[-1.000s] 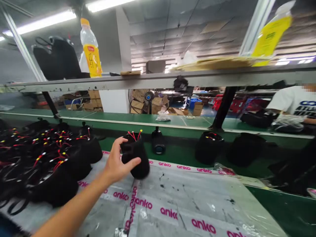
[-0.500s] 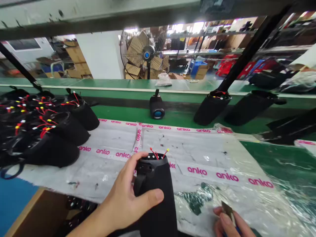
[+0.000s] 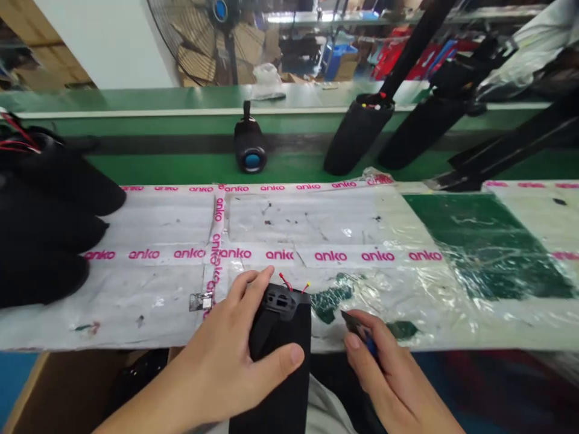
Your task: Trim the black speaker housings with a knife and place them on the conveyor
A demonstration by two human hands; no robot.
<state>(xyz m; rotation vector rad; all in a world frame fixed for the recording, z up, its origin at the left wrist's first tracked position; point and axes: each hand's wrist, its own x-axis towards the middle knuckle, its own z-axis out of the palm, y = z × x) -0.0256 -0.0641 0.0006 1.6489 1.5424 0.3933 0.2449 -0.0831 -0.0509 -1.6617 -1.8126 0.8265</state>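
A black fabric-covered cylinder (image 3: 284, 367) stands tilted near the table's front edge, its port panel showing near the top and red wires with red and yellow connectors poking out of the rim. My left hand (image 3: 226, 349) is wrapped round its left side, thumb across the front. To the right, my right hand (image 3: 384, 361) pinches a small tool with a dark flat blade (image 3: 353, 321) and a partly hidden blue handle. The blade points toward the cylinder without touching it.
Several black cylinders (image 3: 49, 241) crowd the left. A small speaker (image 3: 250, 144) stands behind the plastic-covered table (image 3: 289, 223). Black cylinders (image 3: 359, 132) lean at the back right beside a dark post (image 3: 420, 42). A cardboard box (image 3: 67, 386) is below left.
The view has tilted down and shifted right. My right hand with the tool has come closer to the cylinder, which has turned so that its port panel faces me more.
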